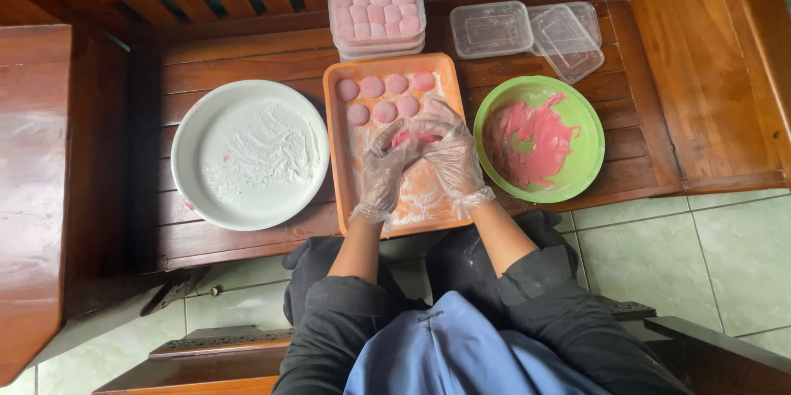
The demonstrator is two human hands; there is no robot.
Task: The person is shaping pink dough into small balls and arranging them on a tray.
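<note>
Both hands wear thin clear plastic gloves and meet over the middle of the orange tray [339, 197]. The left hand [386, 168] and the right hand [449, 152] are cupped together, fingers curled inward around a pink dough piece [414, 139] that shows between them. The piece is clamped between the two palms and fingertips, above the floured tray floor; how much of it is enclosed cannot be told, as the gloves blur the outline.

On the far half of the same tray lie seven pink dough balls [385, 96] dusted in white, set in two rows, close beside each other and just beyond the hands.

To the left of the tray, just beside it, stands a white round dish [198, 115] with a spread of white flour [272, 148] on its floor. To the right of the tray stands a green bowl [589, 127] smeared inside with pink batter [527, 140].

Behind the tray, a stack of clear plastic boxes [377, 20] holds more pink balls under a lid. Further right lie empty clear containers [492, 30] with loose lids beside them.

All items rest on a dark slatted wooden bench [247, 61]. The person sits before it, knees in dark cloth, over a pale tiled floor [659, 255].
</note>
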